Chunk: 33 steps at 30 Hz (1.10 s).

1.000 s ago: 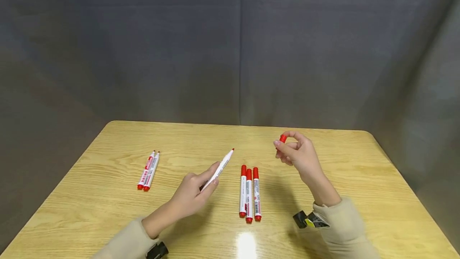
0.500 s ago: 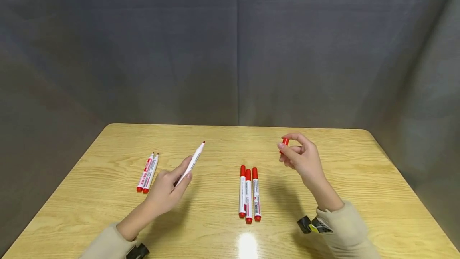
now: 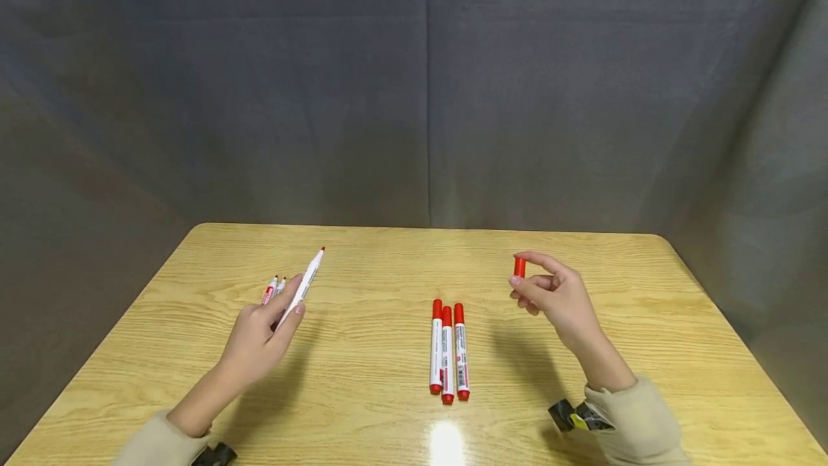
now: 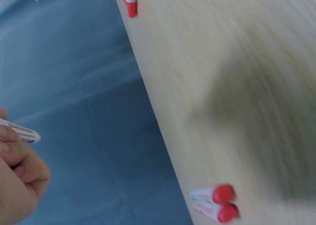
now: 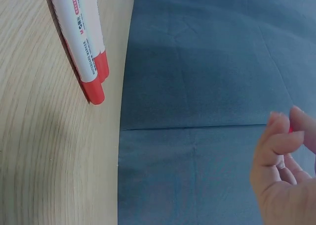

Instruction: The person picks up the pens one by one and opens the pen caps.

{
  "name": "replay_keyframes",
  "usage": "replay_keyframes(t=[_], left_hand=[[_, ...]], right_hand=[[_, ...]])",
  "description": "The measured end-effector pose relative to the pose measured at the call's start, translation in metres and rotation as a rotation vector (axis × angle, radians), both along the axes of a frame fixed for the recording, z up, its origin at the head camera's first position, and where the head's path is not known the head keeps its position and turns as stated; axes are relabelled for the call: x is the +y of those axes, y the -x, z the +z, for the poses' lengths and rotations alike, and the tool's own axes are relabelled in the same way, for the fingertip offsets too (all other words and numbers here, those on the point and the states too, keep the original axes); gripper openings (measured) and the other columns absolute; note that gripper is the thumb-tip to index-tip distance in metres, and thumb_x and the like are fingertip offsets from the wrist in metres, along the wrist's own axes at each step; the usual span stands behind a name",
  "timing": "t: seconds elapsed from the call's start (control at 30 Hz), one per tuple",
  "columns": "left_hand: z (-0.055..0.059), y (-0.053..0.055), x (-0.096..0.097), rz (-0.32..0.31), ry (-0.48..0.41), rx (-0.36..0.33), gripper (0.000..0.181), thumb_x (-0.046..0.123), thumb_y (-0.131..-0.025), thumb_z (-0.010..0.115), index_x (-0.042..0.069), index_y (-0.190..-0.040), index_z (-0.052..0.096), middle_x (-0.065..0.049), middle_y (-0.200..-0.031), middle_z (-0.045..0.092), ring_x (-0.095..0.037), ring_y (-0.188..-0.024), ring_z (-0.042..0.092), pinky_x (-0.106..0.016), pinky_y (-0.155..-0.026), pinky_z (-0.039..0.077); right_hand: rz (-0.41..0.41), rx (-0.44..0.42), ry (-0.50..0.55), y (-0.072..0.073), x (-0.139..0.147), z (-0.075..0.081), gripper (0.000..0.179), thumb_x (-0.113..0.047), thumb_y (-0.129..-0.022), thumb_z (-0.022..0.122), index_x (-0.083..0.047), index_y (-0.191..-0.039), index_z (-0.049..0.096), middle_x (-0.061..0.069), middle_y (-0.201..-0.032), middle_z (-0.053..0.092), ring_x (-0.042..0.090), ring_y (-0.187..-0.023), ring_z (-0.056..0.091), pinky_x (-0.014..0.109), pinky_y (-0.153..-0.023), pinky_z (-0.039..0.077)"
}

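My left hand [image 3: 259,340] holds an uncapped whiteboard marker [image 3: 304,288], its red tip pointing up and away. Partly hidden behind that hand lie two uncapped markers [image 3: 269,290], whose red ends [image 4: 223,194] show in the left wrist view. Over the right side of the table, my right hand [image 3: 559,297] pinches a red marker cap [image 3: 520,267] between thumb and index finger. In the right wrist view only a sliver of the cap shows between the fingertips of the right hand [image 5: 284,170].
Three capped red markers [image 3: 447,351] lie side by side between the hands, caps pointing to the far edge. The wooden table [image 3: 375,408] has rounded far corners. Behind it hangs a dark grey curtain [image 3: 427,92].
My left hand has moved left with the uncapped marker, coming over the two markers there. My right hand has shifted slightly right and nearer, still pinching the cap.
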<state>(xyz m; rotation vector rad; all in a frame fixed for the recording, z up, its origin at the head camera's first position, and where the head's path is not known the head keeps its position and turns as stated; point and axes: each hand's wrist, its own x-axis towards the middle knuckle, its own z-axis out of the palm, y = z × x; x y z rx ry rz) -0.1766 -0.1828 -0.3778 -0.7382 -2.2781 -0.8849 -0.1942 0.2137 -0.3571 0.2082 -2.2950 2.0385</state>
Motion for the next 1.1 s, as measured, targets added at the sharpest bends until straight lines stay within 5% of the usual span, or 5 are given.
replay_keyframes(t=[0.37,0.63,1.1], left_hand=[[-0.009,0.011,-0.036,0.127,0.029,-0.063,0.038,0.001,-0.085,0.056,-0.011,-0.12,0.053,-0.006,-0.054,0.057,0.002,-0.041,0.037,-0.017,-0.035,0.031],[-0.018,0.02,-0.057,0.211,0.162,-0.119,0.037,0.008,-0.088,0.054,-0.008,-0.121,0.054,0.01,-0.046,0.03,-0.001,-0.042,0.022,-0.022,-0.038,0.022],[-0.046,0.045,-0.088,0.292,0.403,-0.388,0.044,0.017,-0.094,0.043,-0.013,-0.126,0.046,0.002,-0.046,0.03,-0.01,-0.041,0.024,-0.026,-0.038,0.023]], right_hand=[[0.024,-0.001,-0.038,-0.001,0.001,-0.001,0.051,-0.005,-0.082,0.066,0.002,-0.128,0.044,-0.002,-0.068,0.062,0.009,-0.056,0.053,0.023,-0.051,0.043],[0.043,0.021,-0.016,-0.002,0.006,-0.003,0.049,-0.005,-0.082,0.066,0.002,-0.125,0.046,-0.002,-0.068,0.062,0.01,-0.056,0.054,0.022,-0.051,0.043],[0.052,0.034,-0.007,-0.004,0.012,-0.004,0.043,-0.005,-0.083,0.065,-0.003,-0.122,0.05,-0.001,-0.068,0.064,0.009,-0.055,0.054,0.022,-0.051,0.042]])
